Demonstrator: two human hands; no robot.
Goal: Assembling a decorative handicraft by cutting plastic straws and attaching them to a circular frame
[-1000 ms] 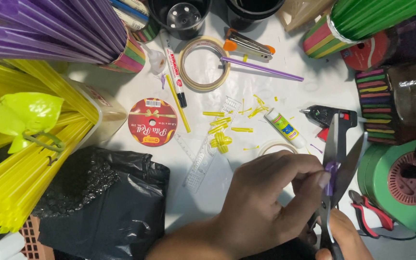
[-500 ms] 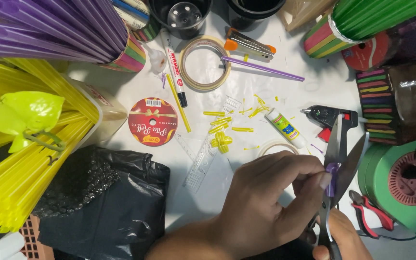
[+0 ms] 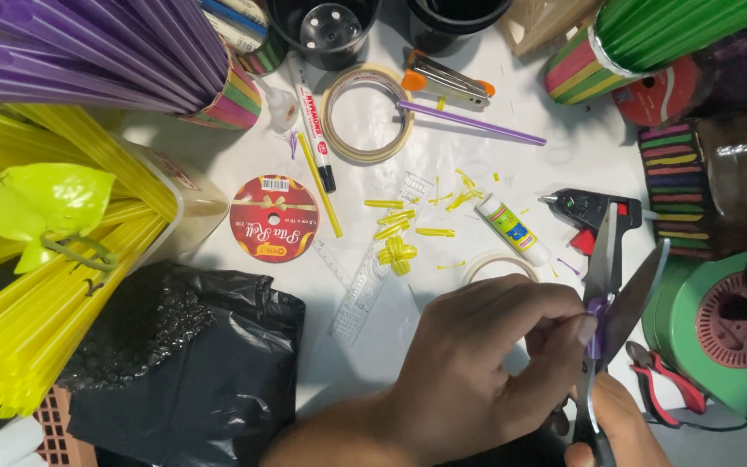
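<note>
Since the earlier frame, the scissors' (image 3: pixel 609 290) blades have spread a little wider around the purple straw piece (image 3: pixel 596 322).

Left hand (image 3: pixel 477 363), lower middle of the frame, has its fingers pinched together on the short purple piece, whose long axis runs roughly up-down, at lower right between the blades. Right hand (image 3: pixel 620 428), bottom right, grips the scissor handles; blades point toward the frame's top, over the white counter (image 3: pixel 512 164) below the black glue gun (image 3: pixel 594 210).

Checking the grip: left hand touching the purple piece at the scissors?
Touching. Head view shows left hand fingertips pinching the purple piece between the open scissors blades.
</note>
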